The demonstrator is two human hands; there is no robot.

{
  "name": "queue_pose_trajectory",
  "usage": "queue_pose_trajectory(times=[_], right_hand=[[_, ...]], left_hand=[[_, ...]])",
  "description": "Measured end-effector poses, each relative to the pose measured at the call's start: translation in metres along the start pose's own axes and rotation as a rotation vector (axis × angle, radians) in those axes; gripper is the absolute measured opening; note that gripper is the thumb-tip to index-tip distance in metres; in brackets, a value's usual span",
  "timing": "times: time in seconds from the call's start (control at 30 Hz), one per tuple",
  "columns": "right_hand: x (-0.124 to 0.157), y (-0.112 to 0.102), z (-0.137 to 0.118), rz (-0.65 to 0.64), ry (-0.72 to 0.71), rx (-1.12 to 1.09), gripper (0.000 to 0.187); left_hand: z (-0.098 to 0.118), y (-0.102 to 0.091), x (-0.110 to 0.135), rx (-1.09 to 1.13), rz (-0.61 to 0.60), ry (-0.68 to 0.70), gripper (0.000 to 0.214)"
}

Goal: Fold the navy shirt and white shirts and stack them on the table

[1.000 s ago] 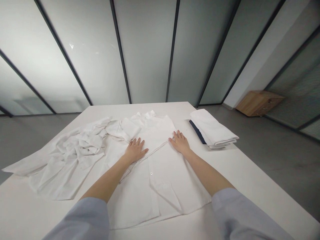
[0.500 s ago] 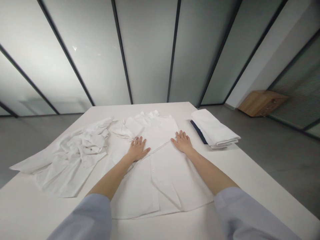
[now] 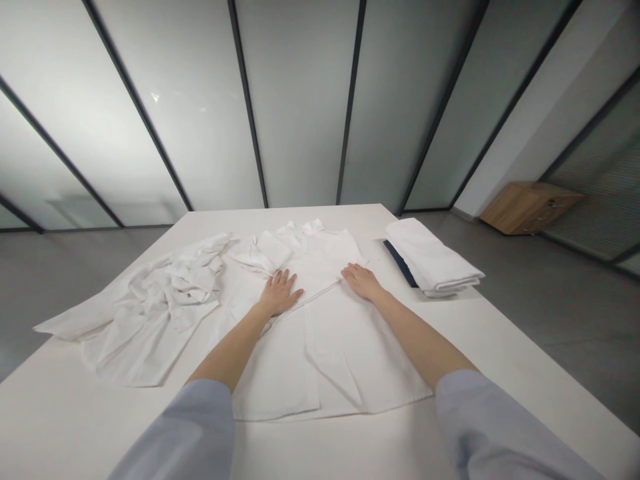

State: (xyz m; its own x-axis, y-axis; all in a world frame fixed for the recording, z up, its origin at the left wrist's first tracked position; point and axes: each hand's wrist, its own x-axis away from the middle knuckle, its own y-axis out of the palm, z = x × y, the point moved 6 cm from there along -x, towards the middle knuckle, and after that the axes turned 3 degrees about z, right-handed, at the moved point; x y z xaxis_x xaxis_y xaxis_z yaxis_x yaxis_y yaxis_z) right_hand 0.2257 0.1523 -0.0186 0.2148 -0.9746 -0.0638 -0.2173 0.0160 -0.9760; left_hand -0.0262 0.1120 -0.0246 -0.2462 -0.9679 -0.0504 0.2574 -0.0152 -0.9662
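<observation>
A white button-up shirt (image 3: 330,347) lies spread front side up on the table, its collar at the far end and its hem towards me. One sleeve is folded slantwise across its body. My left hand (image 3: 281,293) rests flat on the shirt, fingers apart, beside the bunched cuff end of the sleeve. At the shirt's right side my right hand (image 3: 362,281) has its fingers drawn together and bent on the sleeve fold; the fingertips are partly hidden. A crumpled white garment (image 3: 165,293) lies to the left of the shirt.
A folded stack of white cloth (image 3: 430,253) sits on the right of the white table (image 3: 500,373), with a dark blue flat piece (image 3: 400,263) partly under it. Beyond the table stand frosted glass panels (image 3: 300,100) and a wooden cabinet (image 3: 525,208) on the floor.
My right hand's spread fingers have drawn together and bent on the sleeve fold. My left hand stays flat in nearly the same place. The view has shifted slightly.
</observation>
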Motion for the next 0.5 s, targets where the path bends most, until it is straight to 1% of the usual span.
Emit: queue_pose_trajectory(times=[0.07, 0.1, 0.13, 0.17, 0.2, 0.27, 0.3, 0.33, 0.37, 0.43, 0.5], right_hand=[[-0.002, -0.002, -0.007, 0.022, 0.046, -0.011, 0.049], [-0.002, -0.002, -0.010, 0.052, 0.059, -0.005, 0.048], [-0.002, -0.003, -0.013, 0.089, 0.066, 0.004, 0.046], [-0.001, -0.003, -0.015, 0.126, 0.067, 0.011, 0.044], [0.000, -0.002, -0.016, 0.157, 0.063, 0.011, 0.042], [0.001, 0.001, -0.016, 0.183, 0.055, -0.011, 0.040], [0.001, 0.003, -0.015, 0.183, 0.053, -0.026, 0.039], [0.001, 0.004, -0.013, 0.184, 0.052, -0.038, 0.038], [0.001, 0.005, -0.012, 0.186, 0.049, -0.045, 0.038], [0.001, 0.005, -0.011, 0.193, 0.045, -0.051, 0.037], [0.000, 0.005, -0.010, 0.196, 0.044, -0.055, 0.036]], left_hand=[[-0.001, -0.003, -0.001, 0.061, 0.073, 0.022, 0.055], [-0.005, -0.007, -0.002, 0.106, 0.135, 0.012, 0.048], [-0.012, -0.012, -0.003, 0.157, 0.218, -0.027, 0.041], [-0.022, -0.019, -0.003, 0.209, 0.317, -0.099, 0.037], [-0.037, -0.027, -0.001, 0.258, 0.427, -0.200, 0.033], [-0.070, -0.043, 0.003, 0.336, 0.628, -0.444, 0.028], [-0.087, -0.050, 0.005, 0.365, 0.696, -0.554, 0.027], [-0.102, -0.055, 0.006, 0.388, 0.729, -0.653, 0.027], [-0.115, -0.058, 0.004, 0.404, 0.726, -0.731, 0.028], [-0.135, -0.062, -0.006, 0.414, 0.636, -0.814, 0.036], [-0.146, -0.061, -0.020, 0.376, 0.506, -0.827, 0.045]])
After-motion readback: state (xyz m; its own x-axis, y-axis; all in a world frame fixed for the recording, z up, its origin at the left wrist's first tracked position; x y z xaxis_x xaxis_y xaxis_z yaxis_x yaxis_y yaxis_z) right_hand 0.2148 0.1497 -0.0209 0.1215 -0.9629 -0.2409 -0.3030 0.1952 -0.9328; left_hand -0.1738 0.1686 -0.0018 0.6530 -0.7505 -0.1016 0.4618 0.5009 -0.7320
